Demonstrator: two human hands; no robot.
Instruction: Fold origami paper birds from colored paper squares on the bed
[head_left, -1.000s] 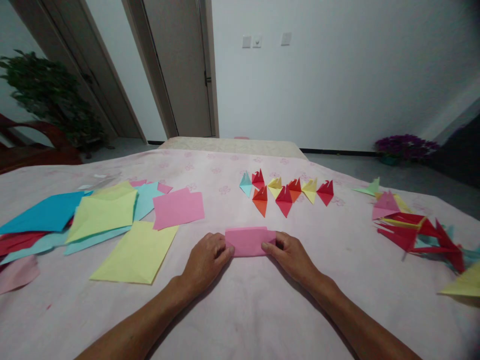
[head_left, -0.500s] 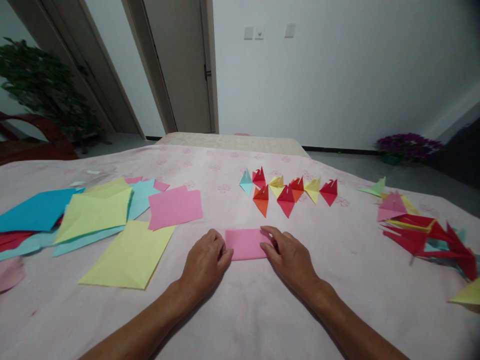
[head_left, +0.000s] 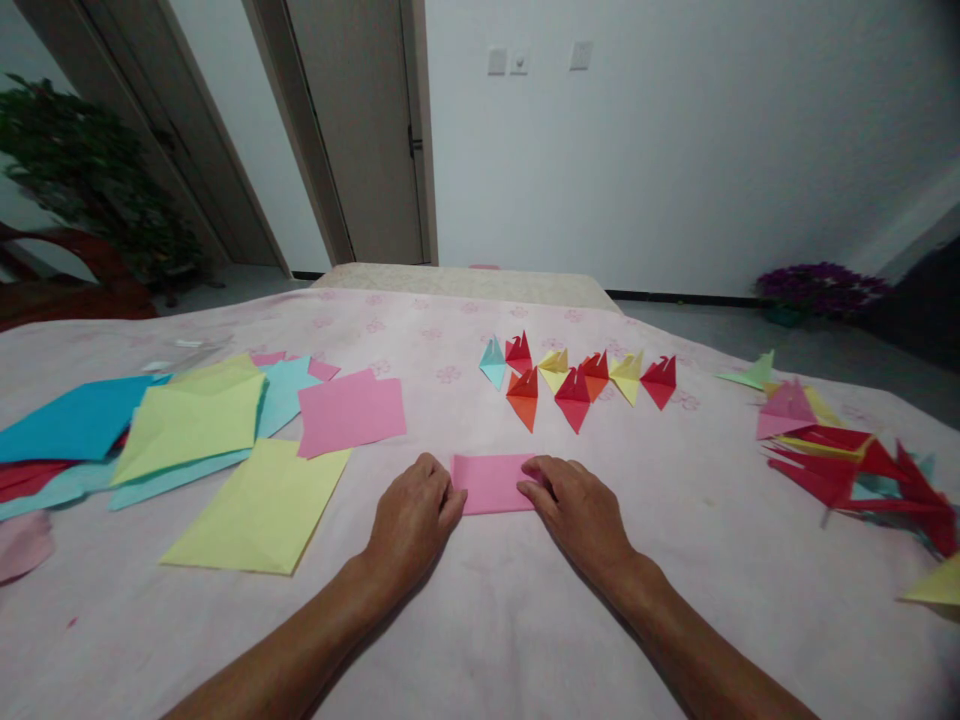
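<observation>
A pink paper (head_left: 495,484), folded into a rectangle, lies between my hands with its long sides running left to right. My left hand (head_left: 420,505) pinches its left end, thumb toward me and fingers curled. At the right end, my right hand (head_left: 574,500) grips the paper between thumb and bent fingers. Beyond it stand several small folded paper birds, among them a light blue one (head_left: 493,363), an orange one (head_left: 523,399) and a red one (head_left: 574,400).
Flat sheets lie at the left: yellow (head_left: 259,510), pink (head_left: 351,413) and blue (head_left: 75,420). A loose heap of red folded paper (head_left: 821,475) with other colours is at the right. All rest on a pink flowered tablecloth (head_left: 495,620).
The fingers of my right hand have curled in slightly at the right end of the pink paper. My left hand keeps its hold, almost unmoved.
</observation>
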